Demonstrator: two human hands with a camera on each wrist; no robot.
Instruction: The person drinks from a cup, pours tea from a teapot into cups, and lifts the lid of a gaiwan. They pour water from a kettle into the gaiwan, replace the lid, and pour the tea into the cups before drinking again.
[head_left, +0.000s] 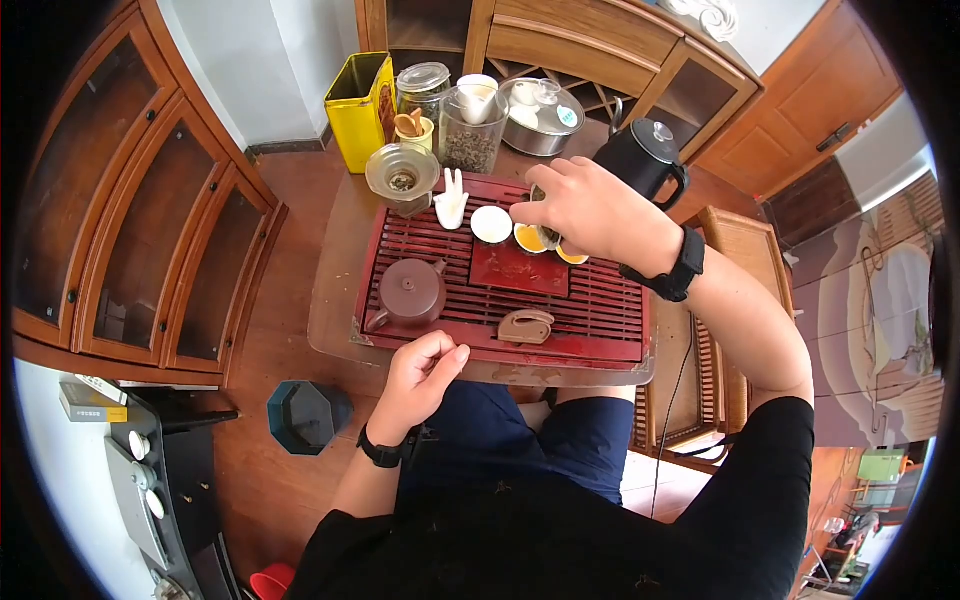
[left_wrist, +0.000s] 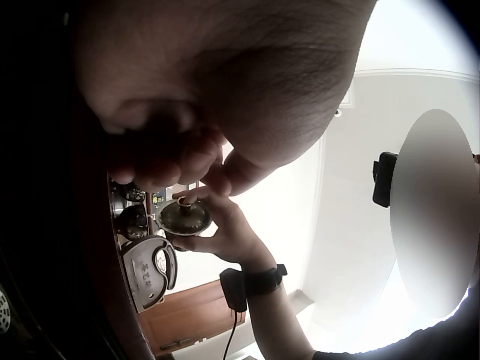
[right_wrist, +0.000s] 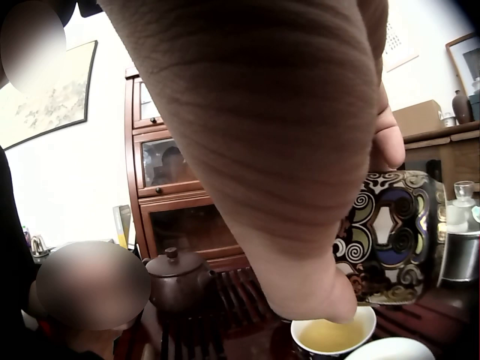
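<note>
My right hand [head_left: 595, 215] grips a patterned gaiwan [right_wrist: 394, 236] by its rim and lid knob, tilted on its side above the small cups. In the left wrist view the gaiwan's dark lid [left_wrist: 185, 217] shows under the fingers. Yellow tea fills one cup [head_left: 529, 238] and another cup [head_left: 571, 254] partly covered by the hand; a white cup [head_left: 491, 224] stands left of them. My left hand [head_left: 425, 375], fingers loosely curled and holding nothing, hovers at the tray's near edge. Close by it are a brown clay teapot [head_left: 411, 291] and a brown loop-handled block [head_left: 526, 326].
The cups stand on a red slatted tea tray [head_left: 455, 335]. Behind it are a glass strainer [head_left: 402, 172], a white hand-shaped figurine [head_left: 451, 205], a yellow tin [head_left: 362, 115], a jar of tea leaves [head_left: 470, 148], a lidded steel pot [head_left: 540, 130] and a black kettle [head_left: 640, 160].
</note>
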